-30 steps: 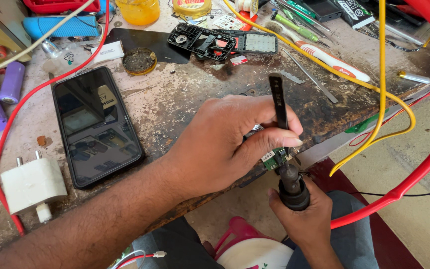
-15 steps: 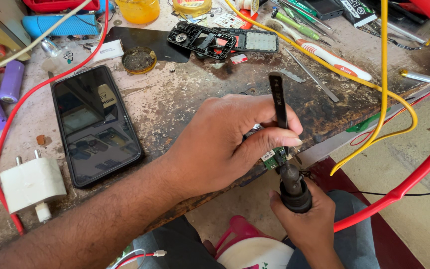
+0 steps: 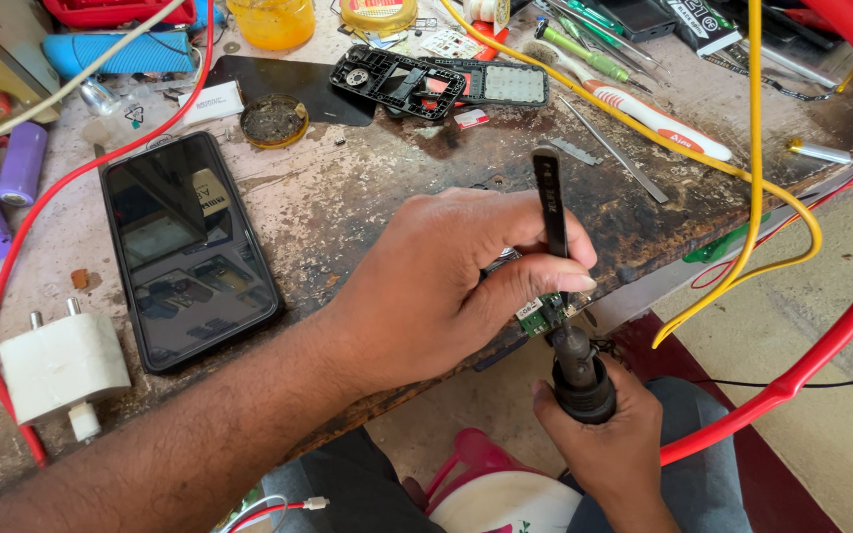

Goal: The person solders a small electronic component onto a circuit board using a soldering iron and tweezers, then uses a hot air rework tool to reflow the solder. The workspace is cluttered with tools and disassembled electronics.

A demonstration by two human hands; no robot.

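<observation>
Green circuit board (image 3: 542, 314) is being pinched in the left hand (image 3: 446, 286)'s grip, just beside the worktop (image 3: 348, 197) edge; right hand (image 3: 609, 444)'s grip is clasping a black tool (image 3: 570, 336) touching it.

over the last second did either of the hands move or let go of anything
Nothing visibly changed: the left hand still pinches the small green circuit board and black flat tool, and the right hand still grips the dark-handled tool beneath it.

head view, looking down, close over workbench (image 3: 348, 197)
</observation>
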